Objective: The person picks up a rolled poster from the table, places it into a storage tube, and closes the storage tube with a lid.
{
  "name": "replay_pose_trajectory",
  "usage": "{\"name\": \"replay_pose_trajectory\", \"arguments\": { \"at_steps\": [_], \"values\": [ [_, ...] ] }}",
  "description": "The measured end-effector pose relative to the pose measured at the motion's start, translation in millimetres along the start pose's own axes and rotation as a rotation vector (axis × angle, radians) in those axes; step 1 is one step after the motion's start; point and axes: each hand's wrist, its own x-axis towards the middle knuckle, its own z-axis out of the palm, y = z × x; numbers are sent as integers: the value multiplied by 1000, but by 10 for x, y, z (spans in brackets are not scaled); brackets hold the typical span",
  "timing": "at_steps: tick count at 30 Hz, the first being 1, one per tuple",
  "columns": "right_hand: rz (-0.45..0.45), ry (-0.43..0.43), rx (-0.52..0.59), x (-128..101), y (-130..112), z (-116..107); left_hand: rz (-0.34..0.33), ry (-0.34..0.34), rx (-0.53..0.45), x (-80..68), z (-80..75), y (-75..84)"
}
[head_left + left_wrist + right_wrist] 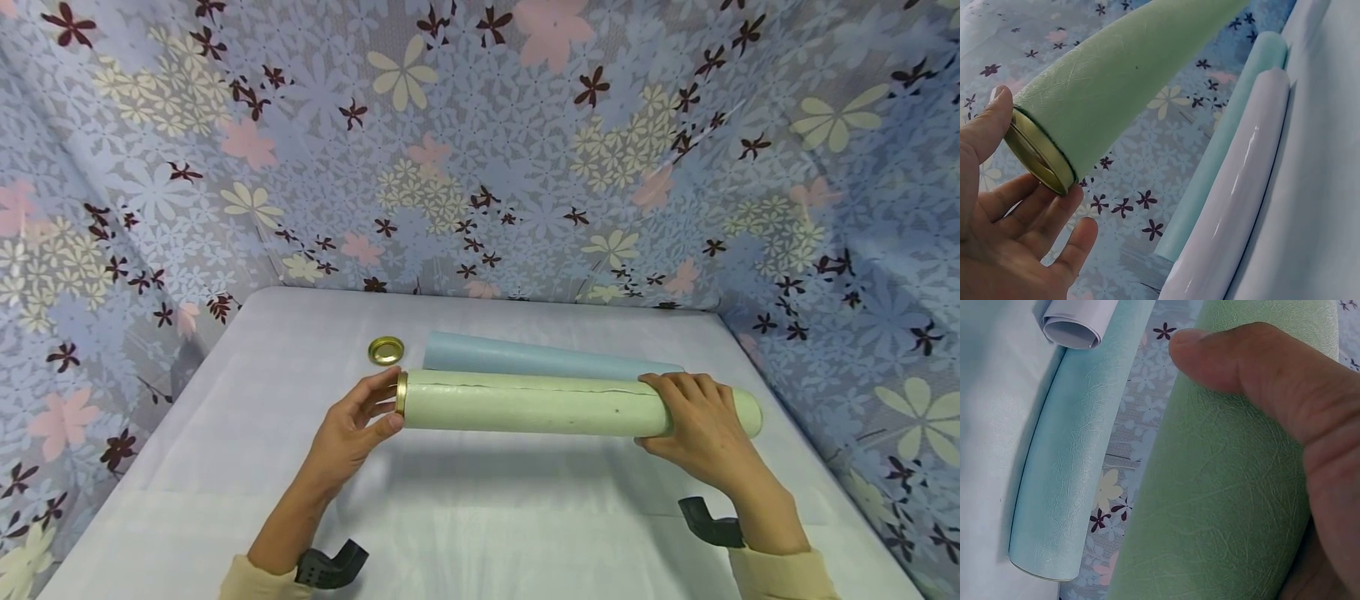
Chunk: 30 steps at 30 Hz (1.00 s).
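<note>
Now, green tube [525, 404]: it is up over the table [480, 533], lying sideways, with a soft shadow below it.
Gold rim [401, 394]: it goes round the left end of the green tube.
Left hand [348, 433]: it pinches the gold rim, thumb on one side and fingers on the other, with the little finger sticking out.
Right hand [705, 425]: it wraps over the green tube near the right end, thumb on the near side.
Gold lid [386, 351]: small and round, it lies on the table just past the left fingers.
Blue tube [525, 353]: it lies on the table behind the green one, which hides some of it.
White paper roll [1235, 181]: it is close to the blue tube; I can't tell if they touch.
Flowery cloth [480, 167]: it hangs at the back and on both sides.
Sleeves [783, 575]: they are pale yellow.
</note>
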Motion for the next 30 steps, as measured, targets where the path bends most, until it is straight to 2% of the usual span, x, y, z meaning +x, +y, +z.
{"name": "replay_pose_trajectory", "arguments": {
  "at_steps": [8,17,30],
  "values": [
    [-10,11,5,7,-1,13,-5,17,-6,10,42,-8],
    [-9,10,2,10,9,9,-12,-66,-109,-10,1,-41],
    [-20,12,-8,11,-9,-10,-48,-63,-167,-16,9,-98]
  ]
}}
